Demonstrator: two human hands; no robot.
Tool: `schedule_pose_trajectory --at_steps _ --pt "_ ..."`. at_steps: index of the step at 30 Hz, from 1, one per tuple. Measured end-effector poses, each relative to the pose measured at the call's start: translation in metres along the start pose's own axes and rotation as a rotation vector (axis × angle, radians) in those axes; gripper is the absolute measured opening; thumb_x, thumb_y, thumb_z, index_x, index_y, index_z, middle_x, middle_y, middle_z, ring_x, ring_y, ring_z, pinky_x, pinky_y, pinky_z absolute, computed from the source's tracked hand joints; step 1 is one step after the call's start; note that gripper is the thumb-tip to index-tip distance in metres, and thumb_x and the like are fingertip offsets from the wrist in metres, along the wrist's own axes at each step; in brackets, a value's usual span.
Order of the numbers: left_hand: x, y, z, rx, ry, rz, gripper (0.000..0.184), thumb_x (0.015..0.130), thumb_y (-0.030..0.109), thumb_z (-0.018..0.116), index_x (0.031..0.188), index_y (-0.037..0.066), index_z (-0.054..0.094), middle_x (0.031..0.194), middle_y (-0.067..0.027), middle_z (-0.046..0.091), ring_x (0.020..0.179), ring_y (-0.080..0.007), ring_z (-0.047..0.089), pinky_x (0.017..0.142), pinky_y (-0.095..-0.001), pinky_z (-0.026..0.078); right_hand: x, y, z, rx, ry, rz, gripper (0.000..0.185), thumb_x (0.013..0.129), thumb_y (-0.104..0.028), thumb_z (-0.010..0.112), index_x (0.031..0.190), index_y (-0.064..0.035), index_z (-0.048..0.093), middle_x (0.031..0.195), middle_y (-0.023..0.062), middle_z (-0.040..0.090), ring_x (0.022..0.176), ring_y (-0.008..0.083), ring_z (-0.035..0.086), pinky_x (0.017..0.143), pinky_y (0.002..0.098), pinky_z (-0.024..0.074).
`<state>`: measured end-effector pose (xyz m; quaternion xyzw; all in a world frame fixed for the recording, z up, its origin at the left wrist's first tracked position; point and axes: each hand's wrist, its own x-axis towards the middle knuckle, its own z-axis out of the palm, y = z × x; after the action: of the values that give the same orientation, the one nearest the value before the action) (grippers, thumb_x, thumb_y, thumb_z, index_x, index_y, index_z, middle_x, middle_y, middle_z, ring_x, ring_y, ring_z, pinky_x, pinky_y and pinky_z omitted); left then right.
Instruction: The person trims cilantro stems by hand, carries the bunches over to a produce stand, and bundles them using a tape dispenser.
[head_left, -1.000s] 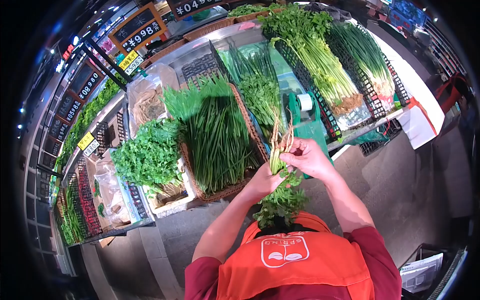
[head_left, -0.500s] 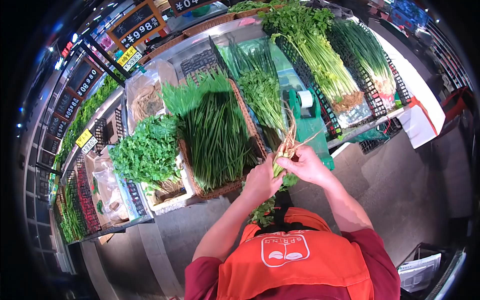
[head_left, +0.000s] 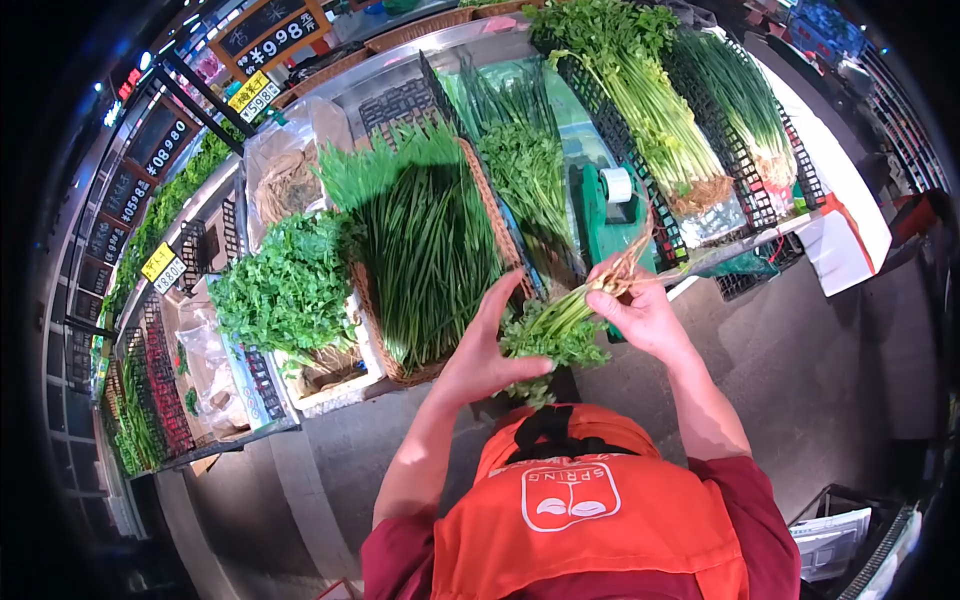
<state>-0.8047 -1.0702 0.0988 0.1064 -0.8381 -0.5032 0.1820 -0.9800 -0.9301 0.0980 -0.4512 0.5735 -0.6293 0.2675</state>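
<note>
I see left grip (head_left: 475,362) spread wide, fingers and thumb apart at leafy end, contact unclear. Greens bunch (head_left: 560,320) hangs between hands: probably light, leaves soft, easily bruised, stems bendy. Right grip (head_left: 646,314) pinches stems near roots (head_left: 628,265); I'd judge that firmest hold.

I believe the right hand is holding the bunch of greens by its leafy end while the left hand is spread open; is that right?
Not quite: the head view shows the right hand holding the bunch of greens near its roots, not by its leafy end; the left hand is spread open.
</note>
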Motion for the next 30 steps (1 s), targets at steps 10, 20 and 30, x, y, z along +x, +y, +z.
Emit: schedule_pose_trajectory --at_steps 10,20,30 --pt "0.007 -0.018 0.036 -0.537 -0.476 -0.261 0.022 0.083 0.022 0.061 0.090 0.003 0.054 0.076 0.0021 0.054 0.070 -0.0065 0.048 0.064 -0.0229 0.041 -0.014 0.008 0.019 0.109 -0.210 -0.033 0.014 0.082 -0.011 0.061 0.091 -0.0028 0.054 0.081 0.0020 0.051 0.073 0.0097 0.050 0.063 0.0250 0.0415" --pt "-0.013 -0.041 0.031 -0.832 -0.607 -0.241 0.019 0.081 0.016 0.061 0.093 0.007 0.049 0.082 0.0024 0.052 0.075 -0.0072 0.047 0.067 -0.0238 0.040 -0.024 0.021 0.027 0.299 -0.199 0.090 0.013 0.083 -0.006 0.058 0.094 -0.0019 0.052 0.084 0.0029 0.050 0.075 0.0094 0.050 0.063 0.0244 0.0421" --pt "-0.025 -0.056 0.009 -1.115 -0.569 -0.439 0.046 0.080 0.046 0.058 0.101 0.005 0.050 0.075 0.0016 0.048 0.065 -0.0069 0.043 0.057 -0.0206 0.036 -0.009 0.025 0.048 0.372 -0.168 0.147 0.013 0.085 -0.007 0.057 0.096 -0.0034 0.051 0.084 0.0014 0.052 0.073 0.0077 0.050 0.061 0.0213 0.0422"
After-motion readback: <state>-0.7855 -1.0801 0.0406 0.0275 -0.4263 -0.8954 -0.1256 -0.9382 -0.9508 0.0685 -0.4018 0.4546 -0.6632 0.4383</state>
